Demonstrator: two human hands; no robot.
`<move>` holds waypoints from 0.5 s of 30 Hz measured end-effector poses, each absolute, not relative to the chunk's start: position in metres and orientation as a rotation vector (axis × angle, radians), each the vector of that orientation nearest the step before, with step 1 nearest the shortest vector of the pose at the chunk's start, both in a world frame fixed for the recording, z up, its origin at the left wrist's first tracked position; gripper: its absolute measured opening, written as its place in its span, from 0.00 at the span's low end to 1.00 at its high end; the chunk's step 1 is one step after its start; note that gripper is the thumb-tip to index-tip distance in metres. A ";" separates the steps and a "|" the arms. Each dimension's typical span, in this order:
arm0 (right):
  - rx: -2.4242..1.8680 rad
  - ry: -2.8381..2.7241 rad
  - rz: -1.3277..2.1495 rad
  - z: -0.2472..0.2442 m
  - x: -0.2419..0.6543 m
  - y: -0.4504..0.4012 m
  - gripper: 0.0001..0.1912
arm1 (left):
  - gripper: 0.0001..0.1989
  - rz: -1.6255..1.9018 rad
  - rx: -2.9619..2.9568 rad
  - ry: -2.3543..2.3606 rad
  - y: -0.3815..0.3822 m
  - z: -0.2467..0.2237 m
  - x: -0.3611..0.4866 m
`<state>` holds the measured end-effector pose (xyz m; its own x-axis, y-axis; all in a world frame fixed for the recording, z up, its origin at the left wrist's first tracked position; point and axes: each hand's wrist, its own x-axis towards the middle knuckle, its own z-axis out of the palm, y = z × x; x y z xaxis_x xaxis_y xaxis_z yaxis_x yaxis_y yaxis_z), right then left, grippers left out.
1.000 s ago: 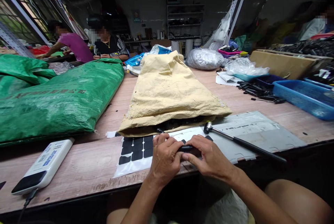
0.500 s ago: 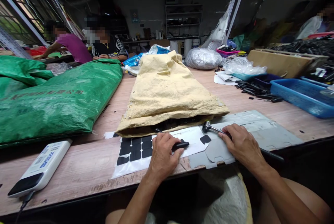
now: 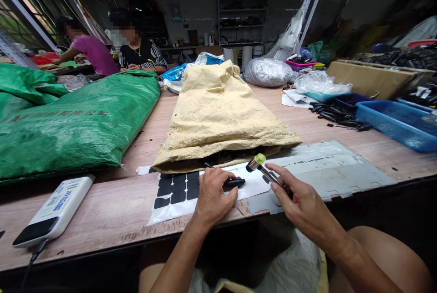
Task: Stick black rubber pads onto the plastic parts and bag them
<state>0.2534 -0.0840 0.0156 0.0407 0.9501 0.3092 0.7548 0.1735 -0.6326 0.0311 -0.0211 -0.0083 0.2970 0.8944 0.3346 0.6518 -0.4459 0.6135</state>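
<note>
So the black tube-shaped piece (image 3: 235, 182) is under the left hand (image 3: 215, 195), lying nearly crosswise over the white sheet (image 3: 170, 216), with its free end poking out toward the right hand (image 3: 300, 197). The hammer (image 3: 267, 173) is in the right hand — its shaft slants from that grip up and leftward, so the head sits between the two hands, just past the free end of the black piece, yellowish face angled up and metal end down-left. Half a second ago it was lying on the grey sheet (image 3: 327, 165) with the right hand just on its shaft; now it's lifted and the head has swung closer to the left hand. Left hand's palm down, fingers curled over the piece; right has thumb and fingers around the shaft, index stretched along it — both forearms come in from below. Tan sack (image 3: 221, 110) lies just beyond both hands, mouth facing them.
</note>
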 end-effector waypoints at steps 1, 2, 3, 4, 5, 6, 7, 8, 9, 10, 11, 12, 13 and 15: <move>-1.588 -1.767 0.368 0.013 0.251 -0.084 0.23 | 0.11 0.932 2.216 1.388 -0.021 -0.008 0.031; -1.561 -1.778 0.381 0.011 0.250 -0.085 0.23 | 0.10 0.933 2.218 1.384 -0.021 -0.008 0.031; -1.543 -1.789 0.389 0.009 0.248 -0.085 0.23 | 0.10 0.929 2.215 1.380 -0.020 -0.008 0.031; -1.535 -1.802 0.392 0.008 0.247 -0.086 0.23 | 0.10 0.922 2.208 1.377 -0.020 -0.007 0.030; -1.536 -1.815 0.391 0.008 0.247 -0.086 0.23 | 0.11 0.908 2.198 1.372 -0.020 -0.007 0.030; -1.540 -1.832 0.384 0.009 0.246 -0.087 0.24 | 0.11 0.894 2.186 1.370 -0.019 -0.007 0.030; -1.539 -1.847 0.369 0.012 0.245 -0.087 0.23 | 0.11 0.880 2.174 1.368 -0.019 -0.006 0.029; -1.529 -1.859 0.341 0.015 0.243 -0.088 0.23 | 0.10 0.870 2.163 1.366 -0.018 -0.006 0.029; -1.512 -1.862 0.303 0.019 0.242 -0.089 0.24 | 0.10 0.862 2.154 1.363 -0.018 -0.006 0.028; -1.484 -1.854 0.254 0.024 0.240 -0.090 0.24 | 0.10 0.857 2.147 1.359 -0.018 -0.007 0.028; -1.448 -1.834 0.198 0.027 0.237 -0.092 0.24 | 0.10 0.852 2.141 1.358 -0.017 -0.007 0.028; -1.411 -1.807 0.138 0.029 0.235 -0.093 0.25 | 0.10 0.849 2.135 1.358 -0.017 -0.007 0.028; -1.385 -1.791 0.082 0.030 0.232 -0.094 0.25 | 0.10 0.844 2.130 1.359 -0.016 -0.007 0.028; -1.395 -1.851 0.011 0.027 0.228 -0.096 0.27 | 0.10 0.836 2.118 1.369 -0.016 -0.007 0.028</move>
<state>0.2282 -0.0960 0.0274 -0.0708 0.8107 0.5811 0.8040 0.3912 -0.4479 0.0284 -0.0158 -0.0073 0.3133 0.9206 0.2329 0.6274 -0.3848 0.6769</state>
